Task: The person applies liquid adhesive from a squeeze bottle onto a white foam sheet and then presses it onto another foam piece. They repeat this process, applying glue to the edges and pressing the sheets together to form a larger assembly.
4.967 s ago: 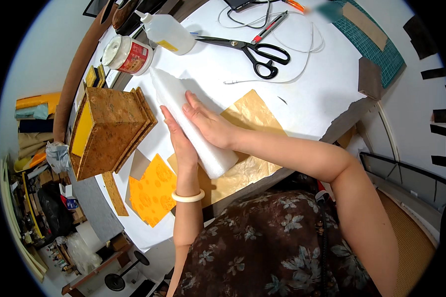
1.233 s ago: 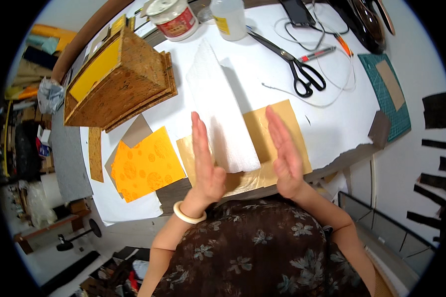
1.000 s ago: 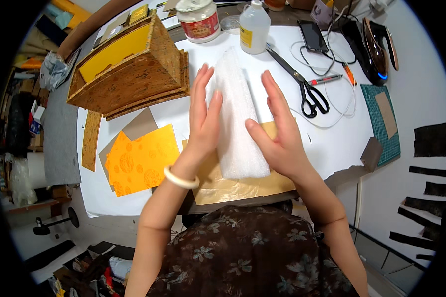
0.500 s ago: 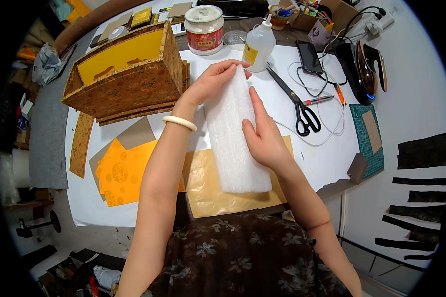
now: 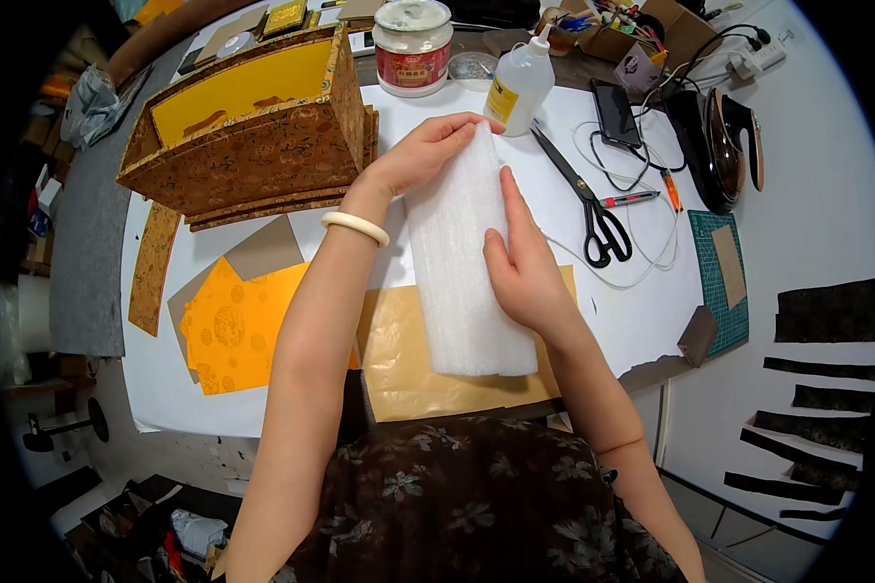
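A folded piece of white packing foam (image 5: 462, 291) is held up in front of me over the table, with its near end above a shiny tan paper sheet (image 5: 413, 374). My left hand (image 5: 430, 155) wraps round the foam's far end, fingers bent over the top edge and thumb on the near face. Along the right side lies my right hand (image 5: 530, 272), its thumb on the front face and the fingers stretched along the edge. Some fingers are hidden behind the foam. Orange patterned pieces (image 5: 243, 325) rest on grey board (image 5: 180, 291) to the left of my left forearm.
A brown patterned box (image 5: 253, 160) with yellow lining stands at far left. Beyond my hands are a red-labelled tub (image 5: 413, 63) and a squeeze bottle (image 5: 520, 87). To the right lie black scissors (image 5: 593, 209), cables, a phone (image 5: 614, 112), an iron (image 5: 729, 146) and a green cutting mat (image 5: 727, 321).
Both hands keep nearly the same hold on the foam. The view has shifted slightly, and the hands and the foam's far end sit a little farther right in it.
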A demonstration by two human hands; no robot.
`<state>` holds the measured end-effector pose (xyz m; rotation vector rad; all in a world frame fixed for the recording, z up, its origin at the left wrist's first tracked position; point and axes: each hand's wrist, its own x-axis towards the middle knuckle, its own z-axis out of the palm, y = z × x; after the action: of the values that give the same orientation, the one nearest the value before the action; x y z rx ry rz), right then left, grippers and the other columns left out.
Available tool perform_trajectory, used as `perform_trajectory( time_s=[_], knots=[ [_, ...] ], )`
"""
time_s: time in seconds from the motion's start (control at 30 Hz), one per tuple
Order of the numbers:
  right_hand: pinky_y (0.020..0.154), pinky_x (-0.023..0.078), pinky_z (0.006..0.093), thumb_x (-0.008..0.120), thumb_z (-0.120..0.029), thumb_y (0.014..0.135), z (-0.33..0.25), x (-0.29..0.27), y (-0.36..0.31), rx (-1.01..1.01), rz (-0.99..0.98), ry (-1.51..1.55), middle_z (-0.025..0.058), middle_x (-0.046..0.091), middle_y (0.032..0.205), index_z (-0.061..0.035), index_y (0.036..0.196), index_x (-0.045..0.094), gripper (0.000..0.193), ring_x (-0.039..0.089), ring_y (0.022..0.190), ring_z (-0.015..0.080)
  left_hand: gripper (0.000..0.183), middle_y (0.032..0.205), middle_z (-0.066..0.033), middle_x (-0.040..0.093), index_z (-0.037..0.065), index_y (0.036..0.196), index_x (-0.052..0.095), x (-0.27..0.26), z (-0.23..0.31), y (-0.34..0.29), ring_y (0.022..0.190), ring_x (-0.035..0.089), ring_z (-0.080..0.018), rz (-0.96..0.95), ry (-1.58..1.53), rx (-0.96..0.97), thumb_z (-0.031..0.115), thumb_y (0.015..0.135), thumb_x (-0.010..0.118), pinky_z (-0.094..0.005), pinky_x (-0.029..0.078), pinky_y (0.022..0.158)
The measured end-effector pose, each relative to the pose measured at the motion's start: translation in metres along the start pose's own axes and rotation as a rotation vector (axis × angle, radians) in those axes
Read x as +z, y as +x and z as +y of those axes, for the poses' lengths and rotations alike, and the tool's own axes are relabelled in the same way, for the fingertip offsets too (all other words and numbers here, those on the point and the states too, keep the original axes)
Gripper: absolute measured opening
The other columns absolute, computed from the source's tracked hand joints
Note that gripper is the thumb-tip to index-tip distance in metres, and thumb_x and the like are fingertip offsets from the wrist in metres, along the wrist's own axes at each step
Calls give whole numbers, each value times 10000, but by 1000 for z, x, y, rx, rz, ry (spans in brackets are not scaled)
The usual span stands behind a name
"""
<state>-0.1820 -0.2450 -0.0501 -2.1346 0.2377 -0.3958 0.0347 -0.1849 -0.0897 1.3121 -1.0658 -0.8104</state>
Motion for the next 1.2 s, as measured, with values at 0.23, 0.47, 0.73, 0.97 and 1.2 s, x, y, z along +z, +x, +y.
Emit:
perform_trajectory(
  time_s=[0.23,0.47,0.73,0.97,1.2],
  knots=[
    [1147,327,455,397,-30,945,-2,-1,1,-10,-41,-38,368,271,1521,147,1511,105,661,347,1404,477,308,1148,3,627,97,1233,616,1,1,-1,1122,536,-100,-7,-141,-94,306,1074,455,-284,367,1055],
    [1155,319,459,404,-29,946,0,0,1,-16,-46,-68,379,262,1519,151,1511,91,670,333,1409,485,314,1143,21,621,100,1246,586,1,0,-2,1062,536,-66,-36,-62,-48,332,1036,559,-254,425,970],
    [1151,323,460,406,-27,945,1,0,2,-21,-50,-70,385,258,1516,150,1512,75,680,335,1406,491,296,1131,18,622,92,1238,576,2,-1,-2,1044,544,-60,-55,-99,-39,314,1046,543,-252,448,940],
    [1151,322,462,401,-32,948,-3,-1,2,27,-66,-68,386,245,1524,149,1514,71,680,325,1411,495,549,1223,-10,601,107,1328,527,-5,2,-3,1143,546,-112,-127,-20,-40,190,847,780,-279,399,1064],
    [1155,319,460,414,-51,960,-3,-1,2,29,-63,-62,382,256,1526,140,1518,76,680,325,1414,491,901,1265,-19,585,114,1359,504,-10,7,-3,1160,547,-131,-168,43,-99,171,582,955,-298,444,1045]
  ],
)
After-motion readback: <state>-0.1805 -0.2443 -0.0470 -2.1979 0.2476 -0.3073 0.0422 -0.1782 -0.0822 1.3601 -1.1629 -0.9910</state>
